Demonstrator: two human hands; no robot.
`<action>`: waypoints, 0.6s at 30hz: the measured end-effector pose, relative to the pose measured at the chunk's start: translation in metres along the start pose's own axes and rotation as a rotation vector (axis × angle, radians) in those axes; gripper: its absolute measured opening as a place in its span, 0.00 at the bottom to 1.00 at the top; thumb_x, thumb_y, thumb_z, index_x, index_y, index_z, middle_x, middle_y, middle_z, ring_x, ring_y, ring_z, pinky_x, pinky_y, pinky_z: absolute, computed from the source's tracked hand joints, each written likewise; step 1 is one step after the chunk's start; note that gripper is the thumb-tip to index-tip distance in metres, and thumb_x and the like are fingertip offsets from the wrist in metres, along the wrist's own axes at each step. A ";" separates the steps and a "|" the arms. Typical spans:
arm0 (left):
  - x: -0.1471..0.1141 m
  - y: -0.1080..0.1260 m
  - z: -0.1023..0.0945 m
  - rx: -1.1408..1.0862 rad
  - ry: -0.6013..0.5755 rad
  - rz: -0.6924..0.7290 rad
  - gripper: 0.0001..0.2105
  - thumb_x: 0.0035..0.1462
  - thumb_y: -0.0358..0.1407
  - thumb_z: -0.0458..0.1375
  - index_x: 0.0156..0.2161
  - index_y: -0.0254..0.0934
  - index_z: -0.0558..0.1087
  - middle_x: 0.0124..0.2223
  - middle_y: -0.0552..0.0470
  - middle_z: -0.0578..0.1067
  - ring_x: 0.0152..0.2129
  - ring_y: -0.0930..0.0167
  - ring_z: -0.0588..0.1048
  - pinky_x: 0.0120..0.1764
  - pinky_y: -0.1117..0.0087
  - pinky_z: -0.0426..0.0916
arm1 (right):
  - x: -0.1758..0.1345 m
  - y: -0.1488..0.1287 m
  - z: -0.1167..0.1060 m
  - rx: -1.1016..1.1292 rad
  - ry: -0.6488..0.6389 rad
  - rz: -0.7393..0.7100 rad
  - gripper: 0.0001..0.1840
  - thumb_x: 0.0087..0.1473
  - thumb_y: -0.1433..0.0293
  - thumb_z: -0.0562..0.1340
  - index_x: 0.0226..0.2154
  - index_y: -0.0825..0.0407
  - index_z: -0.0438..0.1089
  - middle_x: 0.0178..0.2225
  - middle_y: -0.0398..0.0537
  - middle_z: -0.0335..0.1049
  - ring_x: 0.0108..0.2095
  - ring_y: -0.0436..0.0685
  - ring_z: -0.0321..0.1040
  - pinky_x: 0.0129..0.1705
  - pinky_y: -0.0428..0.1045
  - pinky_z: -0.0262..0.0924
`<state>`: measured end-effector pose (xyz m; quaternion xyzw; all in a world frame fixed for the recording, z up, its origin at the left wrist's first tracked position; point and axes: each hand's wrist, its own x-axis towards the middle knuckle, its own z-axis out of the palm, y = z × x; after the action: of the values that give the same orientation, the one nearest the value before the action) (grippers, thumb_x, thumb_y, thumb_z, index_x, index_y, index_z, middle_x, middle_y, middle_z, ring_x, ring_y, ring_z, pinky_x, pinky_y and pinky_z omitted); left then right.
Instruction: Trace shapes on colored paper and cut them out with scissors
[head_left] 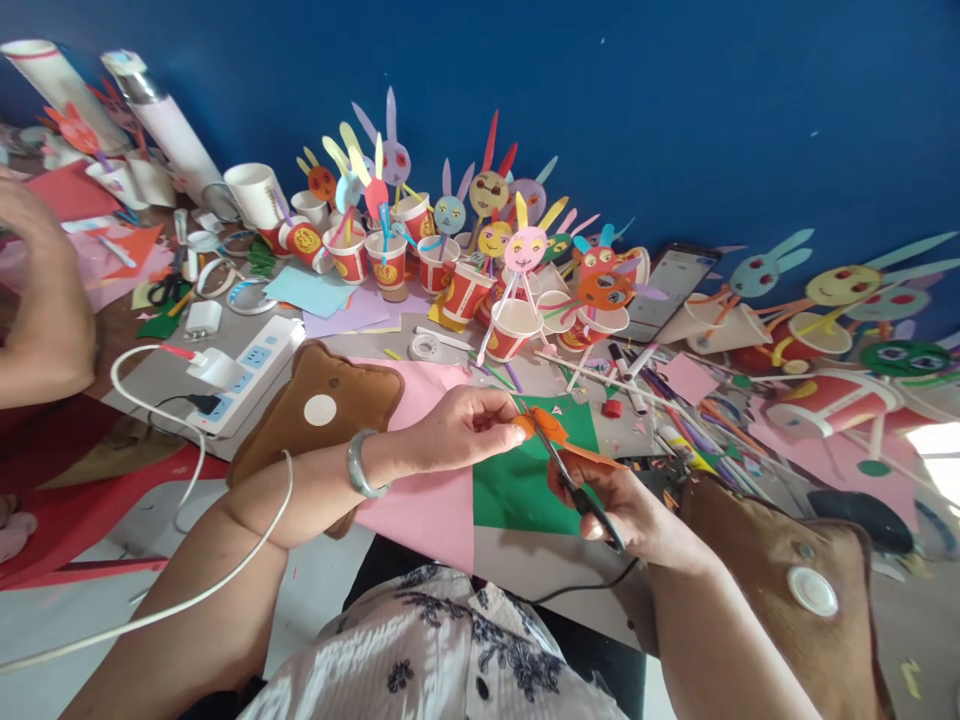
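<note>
My left hand (469,430) pinches the edge of a piece of orange paper (551,427) between thumb and fingertips. My right hand (622,505) is wrapped round the black handles of a pair of scissors (566,478), whose blades lie across the orange paper close to my left fingertips. A strip of the paper trails over the right hand. Both hands are above a green sheet (517,485), which lies beside a pink sheet (424,490) on the table.
Paper cups with rabbit faces (525,250) line the blue wall. A power strip (251,375) and a brown cushion (330,400) lie left, another cushion (780,570) right. A white cable (225,600) crosses my left arm. Another person's arm (45,290) is at far left.
</note>
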<state>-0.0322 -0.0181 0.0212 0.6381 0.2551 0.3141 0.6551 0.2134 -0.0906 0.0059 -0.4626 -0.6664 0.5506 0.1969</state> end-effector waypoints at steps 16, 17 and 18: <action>0.000 -0.004 0.001 -0.006 0.022 0.025 0.11 0.57 0.39 0.60 0.28 0.33 0.69 0.25 0.58 0.62 0.22 0.79 0.59 0.25 0.75 0.54 | 0.003 -0.001 0.001 0.028 0.030 -0.045 0.33 0.43 0.38 0.64 0.24 0.52 0.63 0.26 0.43 0.60 0.27 0.51 0.52 0.28 0.48 0.48; 0.000 -0.004 0.001 -0.008 0.028 0.027 0.11 0.57 0.39 0.60 0.28 0.33 0.69 0.25 0.57 0.63 0.22 0.79 0.59 0.25 0.75 0.54 | 0.004 0.000 0.001 0.028 0.031 -0.049 0.33 0.43 0.38 0.64 0.24 0.52 0.63 0.26 0.43 0.60 0.27 0.51 0.52 0.28 0.48 0.48; 0.000 -0.005 0.001 -0.009 0.035 0.026 0.11 0.57 0.38 0.60 0.28 0.33 0.69 0.25 0.57 0.62 0.22 0.79 0.59 0.24 0.75 0.54 | 0.004 0.001 0.001 0.030 0.031 -0.051 0.33 0.43 0.38 0.64 0.24 0.52 0.62 0.26 0.43 0.60 0.27 0.51 0.51 0.28 0.48 0.48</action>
<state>-0.0309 -0.0184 0.0165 0.6327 0.2567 0.3347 0.6494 0.2113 -0.0880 0.0042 -0.4511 -0.6664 0.5481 0.2280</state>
